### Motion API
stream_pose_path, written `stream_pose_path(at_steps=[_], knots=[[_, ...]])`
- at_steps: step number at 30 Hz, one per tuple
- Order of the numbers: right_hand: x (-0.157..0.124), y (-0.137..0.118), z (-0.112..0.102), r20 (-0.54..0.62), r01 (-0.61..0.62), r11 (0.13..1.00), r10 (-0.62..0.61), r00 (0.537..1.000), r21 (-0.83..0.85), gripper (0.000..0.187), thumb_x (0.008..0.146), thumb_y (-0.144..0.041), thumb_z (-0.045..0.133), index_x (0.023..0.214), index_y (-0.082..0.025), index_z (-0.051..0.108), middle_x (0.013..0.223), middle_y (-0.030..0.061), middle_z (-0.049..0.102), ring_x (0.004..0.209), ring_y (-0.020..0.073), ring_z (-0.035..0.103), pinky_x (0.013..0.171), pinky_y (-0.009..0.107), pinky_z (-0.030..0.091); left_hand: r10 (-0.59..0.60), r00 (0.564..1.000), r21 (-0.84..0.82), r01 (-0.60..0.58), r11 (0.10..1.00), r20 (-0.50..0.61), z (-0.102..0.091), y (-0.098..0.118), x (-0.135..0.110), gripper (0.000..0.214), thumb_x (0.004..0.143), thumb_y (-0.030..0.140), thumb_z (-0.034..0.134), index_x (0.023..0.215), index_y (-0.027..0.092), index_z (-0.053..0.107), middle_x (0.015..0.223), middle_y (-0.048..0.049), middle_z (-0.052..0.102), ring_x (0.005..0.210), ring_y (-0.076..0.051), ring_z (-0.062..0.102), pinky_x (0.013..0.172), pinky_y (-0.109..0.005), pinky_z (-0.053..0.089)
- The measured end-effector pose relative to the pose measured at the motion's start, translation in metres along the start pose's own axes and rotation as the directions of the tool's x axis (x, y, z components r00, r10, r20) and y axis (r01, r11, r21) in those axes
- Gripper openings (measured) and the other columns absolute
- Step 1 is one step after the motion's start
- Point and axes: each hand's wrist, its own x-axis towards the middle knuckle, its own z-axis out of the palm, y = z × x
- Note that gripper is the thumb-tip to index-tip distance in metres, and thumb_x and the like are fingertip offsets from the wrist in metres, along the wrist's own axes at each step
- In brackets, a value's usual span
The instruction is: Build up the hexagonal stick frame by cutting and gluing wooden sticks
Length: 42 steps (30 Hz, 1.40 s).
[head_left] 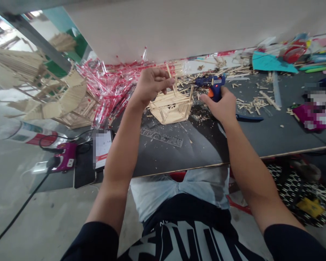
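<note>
My left hand (153, 85) pinches a thin wooden stick (168, 71) above a small many-sided model (171, 113) built of wooden sticks. The model sits on the dark tabletop, with a few sticks standing up from its far side. My right hand (222, 105) is wrapped round the handle of a blue hot glue gun (216, 85) with an orange trigger and a small red light. Its nozzle points left, close to an upright stick on the model; whether they touch I cannot tell. A clear ruler (161, 137) lies in front of the model.
Red-and-clear plastic wrappers (105, 85) heap up at the back left. Larger stick structures (62, 94) stand further left. A phone (102, 148) and a purple power strip (63, 156) lie by my left arm. Stick offcuts (252, 103) and a dark blue tool (249, 118) lie right.
</note>
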Motion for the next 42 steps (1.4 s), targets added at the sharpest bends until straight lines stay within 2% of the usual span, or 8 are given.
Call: stream_pose_path(at_steps=[6,12,18,23,30,34,38,42], knots=[[0.014,0.027,0.001,-0.061,-0.109,0.992,0.105,0.993,-0.063,0.038,0.088,-0.057,0.066,0.099,-0.02,0.065,0.094,0.0165,0.071,0.099,0.0369,0.069,0.095,0.056,0.053,0.045,0.986,0.116,-0.064,0.991,0.163,-0.002,0.026,-0.01,0.012,0.074,0.022,0.084,0.08,0.018,0.075,0.069,-0.0023,0.074,0.071,-0.017,0.073,0.068,-0.027,0.061],[0.021,0.048,0.008,-0.08,-0.126,0.984,0.116,0.99,-0.124,0.037,0.081,-0.041,0.073,0.108,-0.015,0.068,0.102,0.0193,0.073,0.104,0.0396,0.07,0.101,0.061,0.051,0.014,0.981,0.128,-0.039,0.991,0.193,0.002,0.01,-0.009,0.017,0.065,0.007,0.078,0.077,0.019,0.078,0.065,-0.0006,0.073,0.082,-0.022,0.076,0.081,-0.031,0.061],[0.02,0.046,0.01,-0.023,-0.093,0.988,0.09,0.996,-0.12,0.041,0.079,-0.036,0.073,0.113,-0.013,0.069,0.112,0.021,0.076,0.11,0.0396,0.072,0.106,0.06,0.05,0.024,0.921,0.219,-0.118,0.969,0.389,-0.002,0.011,-0.005,0.011,0.064,0.015,0.081,0.073,0.02,0.081,0.065,0.0014,0.075,0.077,-0.02,0.076,0.08,-0.028,0.06],[0.017,0.041,0.007,-0.009,-0.098,0.988,0.098,0.995,-0.115,0.047,0.079,-0.033,0.073,0.12,-0.011,0.066,0.122,0.024,0.073,0.116,0.0408,0.07,0.109,0.061,0.047,0.037,0.905,0.244,-0.153,0.957,0.423,-0.002,0.007,-0.003,0.012,0.066,0.015,0.079,0.076,0.02,0.082,0.067,0.0013,0.076,0.082,-0.021,0.076,0.084,-0.028,0.06],[0.016,0.036,0.006,0.006,-0.109,0.988,0.11,0.994,-0.105,0.042,0.079,-0.031,0.076,0.115,-0.012,0.07,0.115,0.0201,0.076,0.111,0.0375,0.072,0.106,0.057,0.051,-0.012,0.924,0.229,-0.082,0.97,0.383,0.002,0.009,-0.006,0.015,0.063,0.01,0.078,0.074,0.019,0.08,0.063,0.0015,0.073,0.084,-0.022,0.075,0.085,-0.029,0.056],[0.014,0.032,0.005,0.003,-0.126,0.985,0.127,0.992,-0.118,0.042,0.079,-0.029,0.076,0.116,-0.009,0.07,0.116,0.021,0.076,0.112,0.037,0.072,0.106,0.055,0.051,-0.038,0.867,0.339,-0.154,0.928,0.497,0.0,0.018,-0.005,0.011,0.069,0.019,0.078,0.078,0.017,0.082,0.069,-0.001,0.075,0.085,-0.021,0.074,0.084,-0.028,0.053],[0.014,0.031,0.004,0.002,-0.119,0.986,0.12,0.993,-0.118,0.041,0.079,-0.029,0.078,0.114,-0.01,0.07,0.116,0.0204,0.076,0.112,0.0363,0.072,0.106,0.054,0.051,-0.024,0.802,0.407,-0.277,0.871,0.596,-0.005,0.02,-0.004,0.027,0.079,0.029,0.072,0.097,0.014,0.084,0.081,-0.0039,0.079,0.094,-0.021,0.072,0.086,-0.028,0.05],[0.014,0.032,0.005,0.011,-0.114,0.986,0.116,0.993,-0.123,0.044,0.079,-0.028,0.078,0.117,-0.009,0.068,0.115,0.0202,0.076,0.112,0.0366,0.072,0.106,0.055,0.051,0.005,0.79,0.42,-0.331,0.845,0.613,-0.009,0.017,-0.003,0.035,0.084,0.035,0.068,0.106,0.012,0.083,0.085,-0.0061,0.079,0.096,-0.021,0.071,0.086,-0.028,0.049]])
